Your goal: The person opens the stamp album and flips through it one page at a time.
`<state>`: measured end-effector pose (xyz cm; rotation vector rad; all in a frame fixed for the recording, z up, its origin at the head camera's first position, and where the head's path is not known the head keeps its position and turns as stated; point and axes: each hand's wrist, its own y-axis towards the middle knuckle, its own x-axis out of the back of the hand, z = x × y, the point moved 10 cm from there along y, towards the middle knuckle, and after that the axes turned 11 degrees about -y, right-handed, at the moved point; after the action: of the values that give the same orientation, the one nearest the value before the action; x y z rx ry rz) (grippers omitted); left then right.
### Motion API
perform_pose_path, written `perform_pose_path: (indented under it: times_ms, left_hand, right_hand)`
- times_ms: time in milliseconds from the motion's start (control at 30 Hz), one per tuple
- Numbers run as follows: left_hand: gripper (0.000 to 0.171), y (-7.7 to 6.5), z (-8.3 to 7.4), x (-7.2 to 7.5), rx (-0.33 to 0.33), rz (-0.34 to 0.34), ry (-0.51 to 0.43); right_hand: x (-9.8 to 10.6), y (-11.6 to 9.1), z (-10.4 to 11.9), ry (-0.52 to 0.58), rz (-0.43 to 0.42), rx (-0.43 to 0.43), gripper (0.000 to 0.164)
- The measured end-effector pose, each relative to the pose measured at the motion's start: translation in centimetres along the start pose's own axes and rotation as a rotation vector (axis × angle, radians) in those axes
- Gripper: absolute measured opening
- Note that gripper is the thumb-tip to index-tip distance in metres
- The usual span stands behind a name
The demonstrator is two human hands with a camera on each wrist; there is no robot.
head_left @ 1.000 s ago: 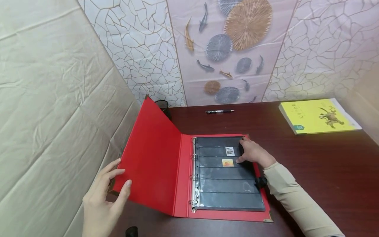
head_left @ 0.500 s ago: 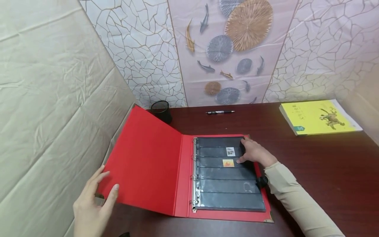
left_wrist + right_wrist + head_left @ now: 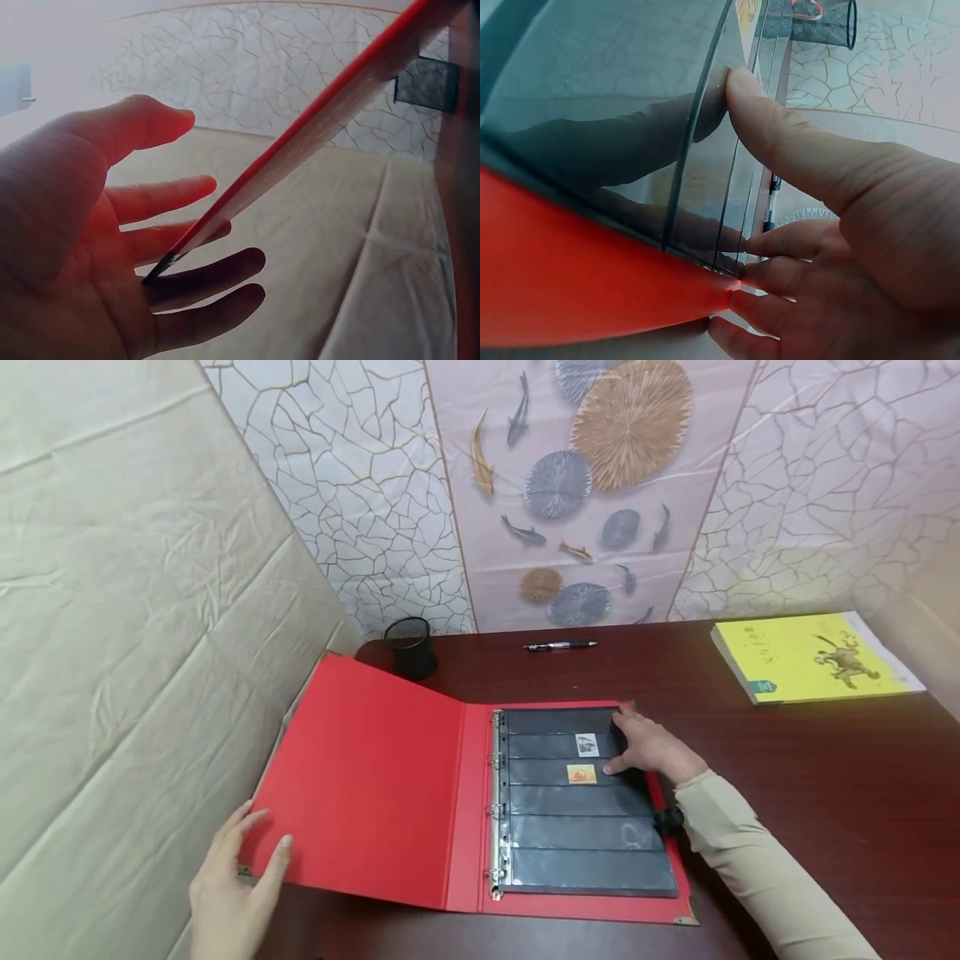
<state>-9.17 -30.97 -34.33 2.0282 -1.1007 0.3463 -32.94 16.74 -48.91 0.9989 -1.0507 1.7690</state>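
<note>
A red ring binder (image 3: pixel 471 802) lies open on the dark table, its front cover (image 3: pixel 360 785) tilted up to the left. My left hand (image 3: pixel 234 881) is at that cover's near left corner; in the left wrist view the fingers are spread and nearly straight, and the corner meets the palm side, with the thumb apart from it. Black pocket pages (image 3: pixel 585 831) sit on metal rings (image 3: pixel 495 810) at right. They hold a grey-white stamp (image 3: pixel 587 744) and a yellow-orange stamp (image 3: pixel 581 774). My right hand (image 3: pixel 656 747) rests its thumb on the page, with fingertips against the right edge.
Behind the cover stands a black mesh pen cup (image 3: pixel 411 647). A pen (image 3: pixel 560 645) lies near the back edge of the table (image 3: pixel 787 793). At the back right is a yellow book (image 3: pixel 813 656). Fabric walls (image 3: pixel 150 610) border the left and back.
The red cover has swung further down to the left, with my left hand moving left and lower along with it. The pen cup is now fully visible. My right hand stays in place.
</note>
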Motion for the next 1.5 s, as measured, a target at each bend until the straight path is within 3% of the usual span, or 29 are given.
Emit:
perform_pose_path:
  times_ms: [400,700,867,1067,1200,1500]
  left_hand:
    - [0.043,-0.5,5.9,-0.6,0.204,0.046,0.006]
    - [0.047,-1.3,7.8,-2.2,0.175,0.117,0.010]
    - [0.053,-2.0,9.1,-3.7,0.253,0.237,0.056]
    - [0.071,-3.1,11.3,-6.5,0.478,0.477,0.120]
    - [0.078,-3.8,11.7,-7.7,0.516,0.557,0.122]
    - [0.080,-4.2,11.1,-9.5,0.510,0.534,0.081]
  right_hand:
    - [-0.1,0.7,1.1,-0.062,0.004,0.032,0.098]
    - [0.3,0.6,1.2,-0.101,-0.022,0.033,0.098]
    - [0.4,0.4,1.5,-0.109,-0.025,0.046,0.098]
    - [0.8,0.2,1.8,-0.122,-0.060,0.057,0.092]
    - [0.8,0.2,1.9,-0.133,-0.079,0.055,0.087]
    - [0.7,-0.3,1.2,-0.164,-0.112,0.009,0.082]
